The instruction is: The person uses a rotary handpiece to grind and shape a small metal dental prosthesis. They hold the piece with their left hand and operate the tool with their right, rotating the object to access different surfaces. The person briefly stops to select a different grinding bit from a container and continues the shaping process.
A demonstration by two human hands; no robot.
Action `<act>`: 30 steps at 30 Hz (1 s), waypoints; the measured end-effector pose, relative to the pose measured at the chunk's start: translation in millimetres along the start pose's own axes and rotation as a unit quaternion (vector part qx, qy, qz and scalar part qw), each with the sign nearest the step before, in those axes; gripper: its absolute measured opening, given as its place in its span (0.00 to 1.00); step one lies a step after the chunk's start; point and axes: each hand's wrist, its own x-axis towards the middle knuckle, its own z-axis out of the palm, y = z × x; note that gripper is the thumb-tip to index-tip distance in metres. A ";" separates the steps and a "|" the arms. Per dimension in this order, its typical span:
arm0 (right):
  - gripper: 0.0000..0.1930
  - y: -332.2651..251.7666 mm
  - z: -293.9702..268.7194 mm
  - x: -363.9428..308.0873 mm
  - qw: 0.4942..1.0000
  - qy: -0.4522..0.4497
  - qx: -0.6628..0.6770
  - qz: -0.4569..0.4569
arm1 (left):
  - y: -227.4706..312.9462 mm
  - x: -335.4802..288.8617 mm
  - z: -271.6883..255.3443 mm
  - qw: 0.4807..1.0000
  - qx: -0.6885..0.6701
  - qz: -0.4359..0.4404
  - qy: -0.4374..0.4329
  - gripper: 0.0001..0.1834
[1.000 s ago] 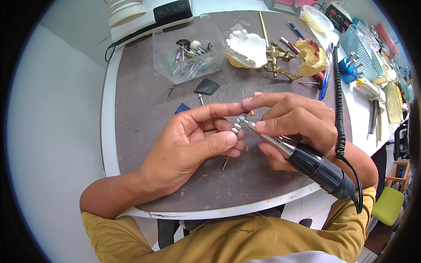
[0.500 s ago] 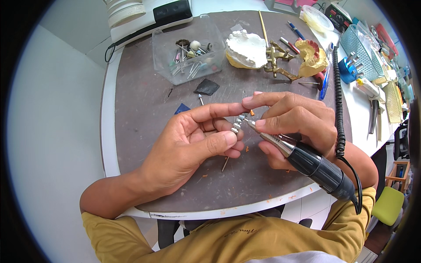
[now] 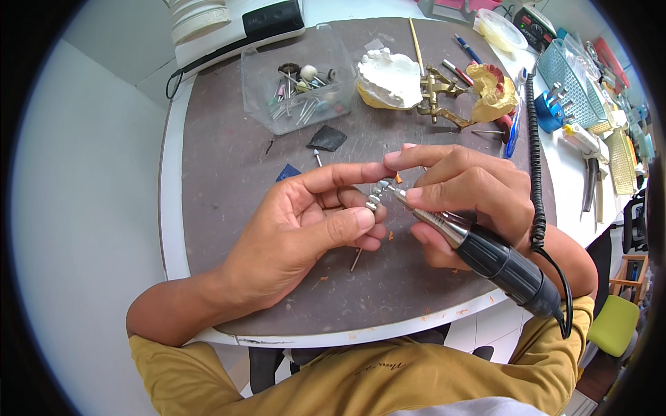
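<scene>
Shows dark cursive script (image 3: 385, 365) on the shirt (image 3: 333, 388), tiny marks (image 3: 434, 220) on the drill (image 3: 499, 262); cannot be read surely.

The handpiece (image 3: 496, 258) is black and silver, the metal piece (image 3: 372, 202) silvery, the tabletop (image 3: 229, 208) brown, the shirt (image 3: 305, 390) mustard

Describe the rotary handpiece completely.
The rotary handpiece has a ribbed black body, a silvery metal-looking nose and a slim bit. Held slantwise by the right hand above the table, it points up-left at the silvery dental piece in the left hand. A black cord, coiled higher up, leaves its rear.
</scene>
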 end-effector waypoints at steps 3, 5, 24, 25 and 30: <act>0.14 -0.2 0.4 0.2 1.000 0.000 -0.002 0.004 | 0.6 -0.2 0.3 1.000 0.000 -0.003 0.002 0.29; 0.14 -0.5 0.2 0.4 1.000 -0.001 -0.005 0.004 | 0.6 -0.1 0.5 1.000 0.001 -0.001 0.001 0.30; 0.14 -0.7 1.6 1.2 1.000 -0.002 -0.003 -0.005 | -4.3 1.1 -5.4 0.999 -0.023 0.023 -0.025 0.25; 0.14 -0.4 1.8 1.2 1.000 -0.001 0.000 -0.004 | -4.3 0.8 -5.3 0.999 -0.024 0.022 -0.022 0.25; 0.14 0.4 0.9 0.8 1.000 0.007 -0.002 0.001 | -0.5 0.2 -1.1 1.000 -0.009 -0.001 -0.006 0.30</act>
